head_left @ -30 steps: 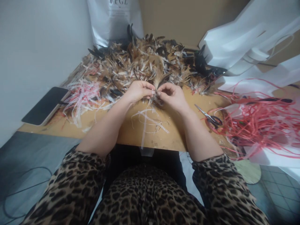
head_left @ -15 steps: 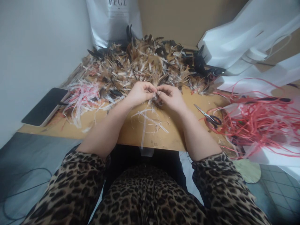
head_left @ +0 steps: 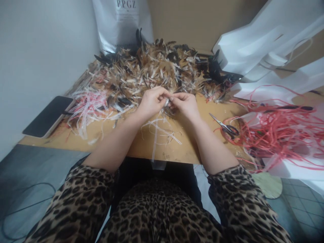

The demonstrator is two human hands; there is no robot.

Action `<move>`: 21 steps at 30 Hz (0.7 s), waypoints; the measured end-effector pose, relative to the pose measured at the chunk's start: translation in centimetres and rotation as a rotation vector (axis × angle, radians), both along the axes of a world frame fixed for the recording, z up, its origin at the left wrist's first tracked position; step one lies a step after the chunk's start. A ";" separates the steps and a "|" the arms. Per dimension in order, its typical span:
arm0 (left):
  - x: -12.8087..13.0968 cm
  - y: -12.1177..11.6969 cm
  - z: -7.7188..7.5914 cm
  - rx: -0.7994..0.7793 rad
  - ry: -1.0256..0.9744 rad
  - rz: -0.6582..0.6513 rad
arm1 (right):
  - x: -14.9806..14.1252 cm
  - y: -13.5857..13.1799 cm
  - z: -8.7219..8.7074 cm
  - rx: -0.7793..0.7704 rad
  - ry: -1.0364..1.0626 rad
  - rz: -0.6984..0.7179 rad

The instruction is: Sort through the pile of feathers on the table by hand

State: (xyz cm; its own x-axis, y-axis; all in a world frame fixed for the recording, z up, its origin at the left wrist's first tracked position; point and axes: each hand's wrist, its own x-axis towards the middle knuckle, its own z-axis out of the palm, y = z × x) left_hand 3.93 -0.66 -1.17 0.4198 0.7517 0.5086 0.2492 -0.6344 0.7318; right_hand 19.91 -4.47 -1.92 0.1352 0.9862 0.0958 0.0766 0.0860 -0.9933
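A big heap of brown, tan and black feathers (head_left: 157, 69) covers the back of the wooden table (head_left: 121, 138). At its near edge my left hand (head_left: 151, 100) and my right hand (head_left: 185, 104) meet, fingers pinched together on a small feather bundle (head_left: 167, 101) wrapped with a clear plastic strip. Both hands are closed on it; the bundle is mostly hidden by my fingers. Loose clear plastic strips (head_left: 160, 130) lie on the table just below my hands.
Scissors (head_left: 224, 125) lie right of my right hand. A tangle of red string (head_left: 275, 131) fills the right side. Pink and clear strips (head_left: 87, 104) and a dark phone (head_left: 48, 115) lie left. White bags (head_left: 265, 40) stand behind.
My hands have drawn slightly closer together and the fingers have tightened on the bundle; the view shifted a little. Nothing else moved.
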 end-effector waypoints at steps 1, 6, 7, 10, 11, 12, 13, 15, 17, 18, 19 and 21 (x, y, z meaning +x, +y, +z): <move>0.0 -0.2 0.1 0.039 0.012 0.002 | -0.1 0.0 0.1 -0.011 0.013 -0.005; -0.1 -0.6 0.3 0.130 0.081 0.012 | -0.4 -0.2 0.2 -0.020 -0.001 -0.021; -0.1 -0.6 0.3 0.139 0.089 0.011 | -0.3 -0.2 0.2 -0.021 -0.012 -0.014; -0.1 -0.5 0.1 0.157 0.104 -0.011 | -0.2 -0.1 0.1 -0.012 -0.031 -0.004; -0.1 -0.4 0.0 0.164 0.109 -0.019 | -0.1 -0.1 0.0 -0.007 -0.035 -0.003; -0.2 -0.3 -0.1 0.175 0.115 -0.026 | -0.1 0.0 0.0 -0.002 -0.038 -0.003; -0.2 -0.2 -0.2 0.190 0.121 -0.032 | -0.1 0.0 0.0 0.001 -0.039 -0.001; -0.2 -0.2 -0.2 0.223 0.123 -0.041 | 0.0 0.1 0.0 0.003 -0.038 0.010; -0.3 -0.2 -0.2 0.242 0.114 -0.052 | 0.1 0.1 0.0 0.005 -0.033 0.028; -0.3 -0.2 -0.1 0.240 0.111 -0.057 | 0.2 0.2 0.0 0.004 -0.031 0.038; -0.3 -0.2 -0.1 0.232 0.108 -0.061 | 0.2 0.2 0.0 0.002 -0.032 0.047; -0.4 -0.3 0.0 0.211 0.111 -0.069 | 0.4 0.2 0.1 -0.010 -0.038 0.061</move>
State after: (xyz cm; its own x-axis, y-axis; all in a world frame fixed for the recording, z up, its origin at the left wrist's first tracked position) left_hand 3.57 -0.92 -1.14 0.5286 0.6011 0.5994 0.2715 -0.7887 0.5516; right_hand 20.29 -4.31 -1.82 0.0717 0.9934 0.0896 0.1091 0.0814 -0.9907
